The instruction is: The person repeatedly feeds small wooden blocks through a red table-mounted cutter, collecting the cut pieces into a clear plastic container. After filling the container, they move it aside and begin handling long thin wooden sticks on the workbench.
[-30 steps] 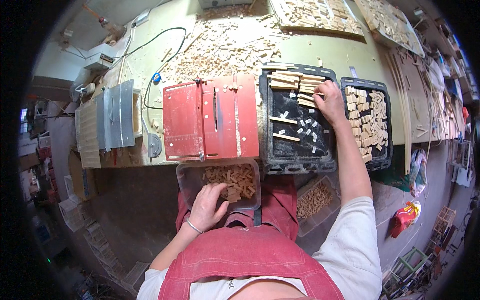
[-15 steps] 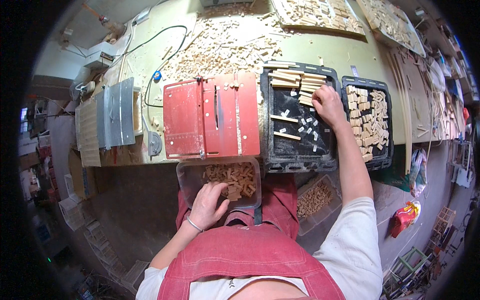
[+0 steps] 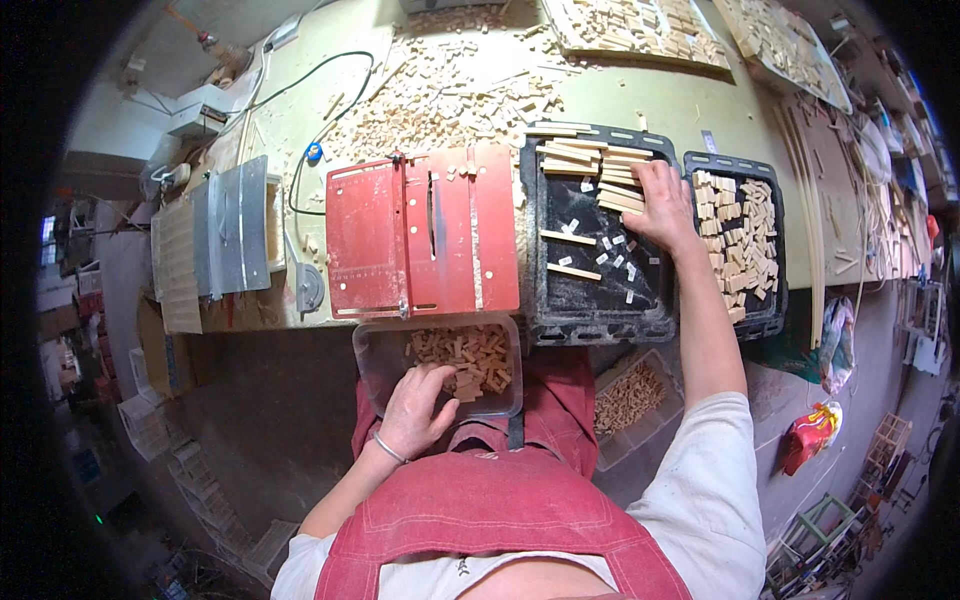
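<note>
My right hand (image 3: 664, 210) is over the black tray (image 3: 560, 325) on the bench. Its fingers and thumb are spread apart across the right ends of a bundle of thin wooden sticks (image 3: 618, 187). More sticks lie beside that bundle, and two single ones lie lower down among small white pieces (image 3: 630, 268). Down at my lap, a clear plastic box (image 3: 375, 340) holds many small wooden blocks (image 3: 470, 350). Over its near left corner rests my left hand (image 3: 410, 408), loosely bent, thumb apart from the fingers, next to the blocks. Its fingertips are partly hidden.
Left of the tray stands a red table saw (image 3: 365, 240), its blade slot showing. A second black tray (image 3: 770, 325) with wooden blocks is at the right. Offcuts (image 3: 440, 105) cover the back of the bench. Below, a bin of wood pieces (image 3: 630, 400) sits beside my leg.
My right hand has shifted slightly up along the sticks, and its fingers have spread from a closed pose. My left hand has stayed in place on the plastic box.
</note>
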`<state>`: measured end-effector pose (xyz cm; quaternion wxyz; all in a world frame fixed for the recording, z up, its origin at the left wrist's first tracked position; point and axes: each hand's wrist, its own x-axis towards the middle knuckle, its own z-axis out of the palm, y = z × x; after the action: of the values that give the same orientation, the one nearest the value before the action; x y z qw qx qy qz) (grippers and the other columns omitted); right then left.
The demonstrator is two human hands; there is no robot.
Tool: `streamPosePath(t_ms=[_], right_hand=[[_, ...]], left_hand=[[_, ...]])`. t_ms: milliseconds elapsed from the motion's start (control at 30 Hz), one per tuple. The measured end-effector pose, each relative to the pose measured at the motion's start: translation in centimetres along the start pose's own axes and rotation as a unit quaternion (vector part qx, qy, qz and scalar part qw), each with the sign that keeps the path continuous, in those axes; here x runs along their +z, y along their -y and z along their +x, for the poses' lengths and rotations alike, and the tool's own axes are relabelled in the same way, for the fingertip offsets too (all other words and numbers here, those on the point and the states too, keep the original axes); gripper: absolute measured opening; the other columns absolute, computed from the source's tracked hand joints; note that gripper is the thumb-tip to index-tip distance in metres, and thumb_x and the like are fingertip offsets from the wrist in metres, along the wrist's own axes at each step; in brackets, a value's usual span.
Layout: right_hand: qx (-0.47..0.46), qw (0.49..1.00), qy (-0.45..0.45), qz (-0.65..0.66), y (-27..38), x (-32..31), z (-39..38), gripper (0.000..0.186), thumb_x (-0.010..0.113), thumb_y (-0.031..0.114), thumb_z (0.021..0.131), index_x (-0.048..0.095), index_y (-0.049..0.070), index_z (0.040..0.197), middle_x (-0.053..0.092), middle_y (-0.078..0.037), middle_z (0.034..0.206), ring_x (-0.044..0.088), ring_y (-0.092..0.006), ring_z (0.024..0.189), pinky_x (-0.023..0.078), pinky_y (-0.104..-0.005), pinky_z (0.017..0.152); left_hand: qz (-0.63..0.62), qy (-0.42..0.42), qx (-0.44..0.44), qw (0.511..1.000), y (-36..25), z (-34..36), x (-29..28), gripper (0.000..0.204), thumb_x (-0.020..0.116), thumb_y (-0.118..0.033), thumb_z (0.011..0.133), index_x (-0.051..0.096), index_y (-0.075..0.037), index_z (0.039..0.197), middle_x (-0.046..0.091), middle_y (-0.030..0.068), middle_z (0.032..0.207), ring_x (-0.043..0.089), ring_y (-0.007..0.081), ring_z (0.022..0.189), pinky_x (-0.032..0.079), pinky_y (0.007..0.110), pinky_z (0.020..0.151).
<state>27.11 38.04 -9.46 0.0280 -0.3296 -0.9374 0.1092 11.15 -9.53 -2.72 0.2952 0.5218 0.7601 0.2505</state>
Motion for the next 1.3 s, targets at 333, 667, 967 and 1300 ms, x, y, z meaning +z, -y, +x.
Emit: streamPosePath(t_ms=[333, 667, 967, 1300], right_hand=[[-0.007, 1.0, -0.012, 0.002, 0.1, 0.7, 0.3, 0.055, 0.076, 0.025, 0.069, 0.061, 0.012, 0.12, 0.056, -0.01, 0.117, 0.056, -0.0322, 0.116, 0.043, -0.0454, 0.099], [0.021, 1.0, 0.003, -0.016, 0.2, 0.8, -0.2, 0.054, 0.078, 0.031, 0.069, 0.065, 0.012, 0.118, 0.057, -0.012, 0.12, 0.055, -0.0327, 0.12, 0.043, -0.0454, 0.105], [-0.009, 0.991, -0.108, 0.08, 1.7, 0.0, -3.8, 0.05, 0.075, 0.033, 0.07, 0.066, 0.007, 0.113, 0.065, -0.013, 0.111, 0.062, -0.0321, 0.108, 0.045, -0.0463, 0.096], [-0.252, 0.953, -0.092, 0.142, 23.4, -5.3, -8.3, 0.05, 0.079, 0.021, 0.072, 0.065, 0.006, 0.118, 0.062, -0.015, 0.119, 0.059, -0.0348, 0.121, 0.044, -0.0488, 0.107]], left_hand=[[-0.004, 0.002, -0.006, 1.0, 0.2, -0.2, 0.1, 0.049, 0.077, -0.014, 0.087, 0.06, -0.001, 0.131, 0.064, 0.0212, 0.121, 0.062, 0.0406, 0.114, 0.052, 0.048, 0.1], [-0.006, -0.008, 0.009, 1.0, 0.2, -0.5, 0.1, 0.049, 0.078, -0.012, 0.086, 0.06, -0.001, 0.13, 0.064, 0.0203, 0.121, 0.062, 0.0402, 0.113, 0.052, 0.048, 0.1], [-0.036, -0.087, 0.042, 0.995, -0.2, -1.1, -1.4, 0.044, 0.076, -0.007, 0.088, 0.063, 0.0, 0.129, 0.068, 0.0197, 0.119, 0.066, 0.0385, 0.111, 0.054, 0.046, 0.098], [0.017, -0.268, 0.104, 0.958, 0.6, 3.8, -7.2, 0.055, 0.075, -0.007, 0.089, 0.058, 0.002, 0.14, 0.062, 0.021, 0.128, 0.062, 0.0359, 0.118, 0.052, 0.043, 0.105]])
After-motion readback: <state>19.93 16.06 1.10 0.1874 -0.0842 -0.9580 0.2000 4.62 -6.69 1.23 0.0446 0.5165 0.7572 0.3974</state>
